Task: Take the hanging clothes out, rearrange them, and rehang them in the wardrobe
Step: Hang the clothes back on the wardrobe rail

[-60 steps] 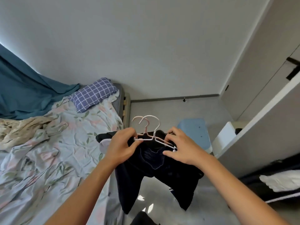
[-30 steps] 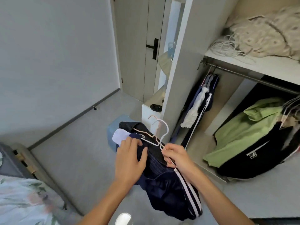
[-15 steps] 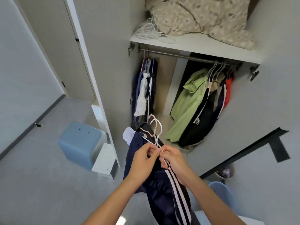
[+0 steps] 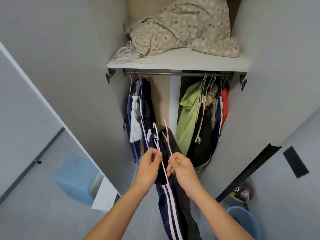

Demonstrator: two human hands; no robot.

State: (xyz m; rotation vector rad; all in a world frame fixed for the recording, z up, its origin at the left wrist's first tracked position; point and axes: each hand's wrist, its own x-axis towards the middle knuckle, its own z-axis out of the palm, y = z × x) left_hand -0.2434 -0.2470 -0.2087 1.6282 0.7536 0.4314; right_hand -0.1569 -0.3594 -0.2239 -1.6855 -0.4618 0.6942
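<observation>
**Two hangers held up at the open wardrobe**

Two hands are raised side by side in front of the open wardrobe (image 4: 190, 64), each with its own hanger. The left hand (image 4: 150, 164) pinches the thin arm of the white hanger (image 4: 156, 134) between thumb and fingertips; navy trousers (image 4: 167, 201) with white side stripes hang from that hanger and fall straight down between the forearms. The right hand (image 4: 180, 168) pinches the arm of the pink hanger (image 4: 167, 135) the same way, with a dark garment (image 4: 170, 144) draped on it, just beside the navy trousers and touching them. Both hooks point up toward the rail (image 4: 173, 73) but sit well below it, in line with the gap between the two hanging groups.

On the rail's left end hang navy striped clothes (image 4: 147, 108) and a white lacy piece (image 4: 136, 122). On its right end hang a green shirt (image 4: 187, 116), a black garment (image 4: 202, 135), a beige one and a red one (image 4: 224, 104). Above, the shelf carries a crumpled patterned blanket (image 4: 181, 26) and a coil of white cable (image 4: 126, 55). Both doors stand open. A pale blue stool (image 4: 76, 179) sits on the floor at left, a blue bucket (image 4: 245, 220) at lower right, and a small bin (image 4: 242, 193) just behind it.
</observation>
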